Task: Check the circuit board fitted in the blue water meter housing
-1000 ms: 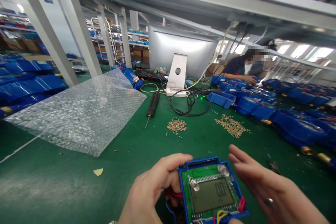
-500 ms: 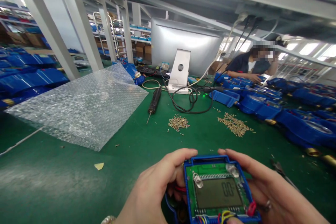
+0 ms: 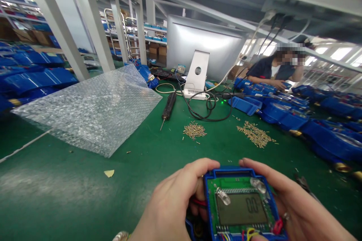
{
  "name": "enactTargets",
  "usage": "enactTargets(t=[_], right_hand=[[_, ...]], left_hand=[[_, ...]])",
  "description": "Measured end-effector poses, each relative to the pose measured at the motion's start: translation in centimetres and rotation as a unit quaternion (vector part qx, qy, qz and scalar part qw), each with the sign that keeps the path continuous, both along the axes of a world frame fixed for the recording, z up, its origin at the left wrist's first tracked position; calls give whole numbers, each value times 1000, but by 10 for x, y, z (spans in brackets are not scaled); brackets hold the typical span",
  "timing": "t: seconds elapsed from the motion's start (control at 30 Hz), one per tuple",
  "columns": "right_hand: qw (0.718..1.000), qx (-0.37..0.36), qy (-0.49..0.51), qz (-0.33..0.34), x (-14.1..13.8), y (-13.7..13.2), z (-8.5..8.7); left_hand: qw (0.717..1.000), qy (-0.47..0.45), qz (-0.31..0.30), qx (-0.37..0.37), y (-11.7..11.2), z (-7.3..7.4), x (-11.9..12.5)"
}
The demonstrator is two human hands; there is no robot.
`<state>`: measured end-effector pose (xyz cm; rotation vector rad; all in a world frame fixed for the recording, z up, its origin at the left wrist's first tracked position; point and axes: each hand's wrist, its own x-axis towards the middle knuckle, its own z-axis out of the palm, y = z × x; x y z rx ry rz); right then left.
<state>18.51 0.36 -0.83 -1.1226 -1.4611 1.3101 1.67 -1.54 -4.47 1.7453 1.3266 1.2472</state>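
Left hand [image 3: 172,203] and right hand [image 3: 294,203] both grasping blue plastic housing with green LCD circuit board [image 3: 240,205], above green mat [image 3: 85,196].

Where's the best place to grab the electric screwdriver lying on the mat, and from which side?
Probably the thick black barrel of the electric screwdriver, closing across its width from above. It lies flat on the green mat, bit tip toward the wearer, cord end toward the monitor stand; both long sides look clear.

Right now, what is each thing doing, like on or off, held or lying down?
Blue meter module: held, display on, showing 00.
Left hand: gripping its left side.
Right hand: gripping its right side.
Screwdriver: lying flat, untouched.
Screws: loose piles.
Bubble wrap: spread out.
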Motion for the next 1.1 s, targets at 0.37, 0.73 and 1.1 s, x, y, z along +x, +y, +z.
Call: enactTargets(t=[0.37, 0.73, 1.1], right_hand=[[999, -46, -15, -2, -12, -10, 17], [998, -50, -30, 17, -4, -9, 17], [998, -54, -13, 17, -6, -12, 11]], left_hand=[[999, 28, 6, 16, -2, 1, -4], [1000, -6, 8, -7, 1, 6, -3], [1000, 4, 11, 7, 1, 4, -2]])
